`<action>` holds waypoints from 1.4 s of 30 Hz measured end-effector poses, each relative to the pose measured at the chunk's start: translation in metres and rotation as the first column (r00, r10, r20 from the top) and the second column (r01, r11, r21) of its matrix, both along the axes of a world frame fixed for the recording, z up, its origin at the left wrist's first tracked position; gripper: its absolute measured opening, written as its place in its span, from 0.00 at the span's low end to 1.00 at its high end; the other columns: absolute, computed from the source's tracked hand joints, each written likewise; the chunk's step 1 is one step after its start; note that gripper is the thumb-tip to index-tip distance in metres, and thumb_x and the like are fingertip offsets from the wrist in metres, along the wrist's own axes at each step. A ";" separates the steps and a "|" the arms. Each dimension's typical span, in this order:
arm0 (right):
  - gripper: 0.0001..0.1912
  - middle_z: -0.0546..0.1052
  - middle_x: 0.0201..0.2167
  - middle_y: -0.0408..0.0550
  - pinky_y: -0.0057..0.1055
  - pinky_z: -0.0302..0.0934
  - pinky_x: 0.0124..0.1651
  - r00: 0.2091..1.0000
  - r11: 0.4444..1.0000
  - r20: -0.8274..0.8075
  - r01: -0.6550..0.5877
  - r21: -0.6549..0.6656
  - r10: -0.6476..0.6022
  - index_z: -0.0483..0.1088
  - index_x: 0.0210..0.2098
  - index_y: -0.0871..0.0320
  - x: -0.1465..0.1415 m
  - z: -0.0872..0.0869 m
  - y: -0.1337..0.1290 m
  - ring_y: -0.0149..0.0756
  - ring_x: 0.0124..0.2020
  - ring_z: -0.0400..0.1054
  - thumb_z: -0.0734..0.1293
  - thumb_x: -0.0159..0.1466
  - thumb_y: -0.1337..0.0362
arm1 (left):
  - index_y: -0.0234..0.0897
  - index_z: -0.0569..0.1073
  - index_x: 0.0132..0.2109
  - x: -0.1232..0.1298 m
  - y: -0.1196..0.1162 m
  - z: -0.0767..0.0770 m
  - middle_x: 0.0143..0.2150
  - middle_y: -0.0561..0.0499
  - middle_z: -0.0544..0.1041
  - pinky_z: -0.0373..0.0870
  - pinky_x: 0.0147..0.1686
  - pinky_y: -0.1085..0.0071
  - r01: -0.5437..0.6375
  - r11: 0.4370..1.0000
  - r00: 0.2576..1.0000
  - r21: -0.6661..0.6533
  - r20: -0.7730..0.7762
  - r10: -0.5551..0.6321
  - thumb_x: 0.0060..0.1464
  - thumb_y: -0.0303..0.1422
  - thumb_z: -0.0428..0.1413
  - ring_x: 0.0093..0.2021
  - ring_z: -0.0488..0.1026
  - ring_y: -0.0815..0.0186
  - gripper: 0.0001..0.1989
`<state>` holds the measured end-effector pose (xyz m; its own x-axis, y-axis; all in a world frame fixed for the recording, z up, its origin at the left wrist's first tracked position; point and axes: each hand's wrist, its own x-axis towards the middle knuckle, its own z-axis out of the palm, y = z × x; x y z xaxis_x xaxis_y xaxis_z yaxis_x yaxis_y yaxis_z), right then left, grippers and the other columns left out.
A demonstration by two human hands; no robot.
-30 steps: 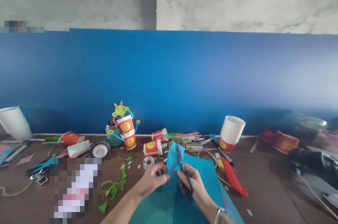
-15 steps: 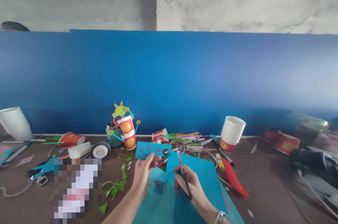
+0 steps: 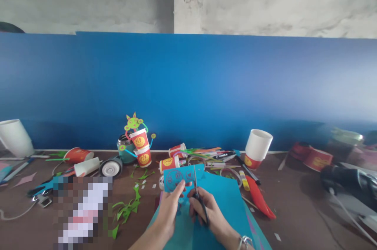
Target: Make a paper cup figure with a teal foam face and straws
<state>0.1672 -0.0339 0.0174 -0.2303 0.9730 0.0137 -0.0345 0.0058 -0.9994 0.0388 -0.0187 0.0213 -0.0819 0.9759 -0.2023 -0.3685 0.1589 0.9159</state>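
My left hand [image 3: 173, 203] pinches a strip of blue paper [image 3: 173, 181] marked with drawn shapes, including circles. In my right hand [image 3: 207, 210] are scissors [image 3: 202, 205] with dark handles, their blades pointing up across the right end of the strip. How far the blades are apart is hard to make out. Under both hands lie blue paper sheets [image 3: 224, 199]. Behind the strip a red and white paper cup [image 3: 168, 164] lies on its side. Farther left stand two stacked paper cups [image 3: 143, 156] topped with a green paper creature head [image 3: 133, 123].
Green paper scraps [image 3: 129, 207] are scattered left of the sheets. A glue stick [image 3: 244, 180], a red pouch-like item [image 3: 260, 199] and a white cup stack [image 3: 258, 146] stand or lie to the right. A blue partition [image 3: 188, 85] rises behind the brown table [image 3: 297, 210].
My left hand has moved right and slightly down with the strip, bringing it against the scissor blades. The right hand has shifted slightly left, and the lying cup behind is uncovered.
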 end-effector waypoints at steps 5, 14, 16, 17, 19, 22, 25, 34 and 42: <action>0.21 0.69 0.17 0.38 0.19 0.49 0.15 1.000 1.000 0.017 -0.006 -0.009 0.006 0.63 0.33 0.59 0.002 -0.003 0.001 0.25 0.15 0.61 0.66 0.56 0.46 | 0.33 0.77 0.31 0.001 -0.002 0.004 0.27 0.48 0.78 0.70 0.26 0.68 0.060 0.998 0.997 -0.002 0.047 -0.060 0.37 0.48 0.65 0.26 0.74 0.61 0.21; 0.22 0.65 0.14 0.36 0.20 0.49 0.17 0.999 0.999 0.007 0.045 -0.004 -0.045 0.62 0.28 0.58 0.000 0.002 -0.001 0.23 0.14 0.56 0.66 0.55 0.45 | 0.34 0.79 0.33 0.001 -0.002 0.001 0.35 0.44 0.79 0.68 0.32 0.70 0.071 0.997 0.997 0.026 -0.007 -0.071 0.37 0.50 0.64 0.36 0.74 0.59 0.23; 0.22 0.65 0.13 0.36 0.21 0.50 0.17 0.998 0.998 0.002 0.061 -0.003 -0.061 0.62 0.27 0.58 -0.002 0.004 -0.002 0.23 0.14 0.56 0.66 0.55 0.44 | 0.34 0.80 0.33 0.000 -0.001 0.000 0.36 0.44 0.80 0.67 0.33 0.70 0.070 0.997 0.997 0.021 -0.038 -0.070 0.37 0.51 0.63 0.37 0.73 0.59 0.24; 0.22 0.65 0.13 0.36 0.21 0.49 0.17 0.998 0.998 0.002 0.066 -0.001 -0.066 0.62 0.27 0.58 -0.002 0.004 -0.003 0.23 0.13 0.56 0.66 0.55 0.44 | 0.34 0.80 0.34 0.000 -0.001 -0.001 0.36 0.44 0.80 0.67 0.34 0.70 0.072 0.997 0.996 0.019 -0.053 -0.070 0.37 0.52 0.63 0.37 0.73 0.59 0.25; 0.23 0.64 0.12 0.36 0.21 0.48 0.16 0.997 0.997 0.004 0.072 0.005 -0.072 0.61 0.27 0.58 -0.003 0.004 -0.003 0.23 0.13 0.55 0.66 0.55 0.43 | 0.34 0.80 0.34 0.000 -0.001 -0.001 0.36 0.44 0.80 0.66 0.34 0.70 0.073 0.997 0.995 0.017 -0.076 -0.071 0.37 0.52 0.62 0.37 0.72 0.59 0.25; 0.23 0.65 0.12 0.36 0.21 0.48 0.16 0.997 0.997 0.002 0.074 0.002 -0.074 0.62 0.28 0.58 -0.002 0.002 -0.002 0.23 0.13 0.55 0.66 0.55 0.43 | 0.34 0.80 0.33 0.000 -0.002 0.000 0.35 0.45 0.80 0.66 0.35 0.71 0.080 0.997 0.994 0.023 -0.071 -0.079 0.37 0.52 0.63 0.37 0.72 0.60 0.24; 0.22 0.66 0.14 0.37 0.20 0.48 0.16 0.998 0.998 -0.005 0.063 -0.008 -0.063 0.63 0.30 0.59 -0.001 0.000 -0.001 0.24 0.14 0.57 0.66 0.56 0.44 | 0.35 0.80 0.31 0.001 -0.004 0.005 0.31 0.47 0.79 0.67 0.33 0.71 0.114 0.993 0.993 0.016 -0.001 -0.114 0.36 0.51 0.64 0.35 0.73 0.59 0.23; 0.21 0.66 0.13 0.37 0.21 0.49 0.17 0.997 0.997 -0.014 0.081 0.000 -0.081 0.63 0.29 0.59 0.000 -0.006 0.001 0.23 0.13 0.56 0.66 0.56 0.46 | 0.35 0.80 0.29 0.001 -0.006 0.014 0.30 0.46 0.80 0.70 0.37 0.69 0.103 0.994 0.994 0.036 0.022 -0.104 0.34 0.48 0.66 0.39 0.75 0.56 0.20; 0.22 0.66 0.13 0.37 0.21 0.49 0.17 0.995 0.995 -0.028 0.095 0.015 -0.095 0.62 0.28 0.58 0.000 -0.007 0.002 0.23 0.13 0.56 0.66 0.56 0.45 | 0.34 0.79 0.31 0.002 -0.007 0.014 0.30 0.45 0.80 0.70 0.38 0.66 0.082 0.994 0.996 0.071 0.026 -0.084 0.35 0.46 0.67 0.37 0.76 0.55 0.20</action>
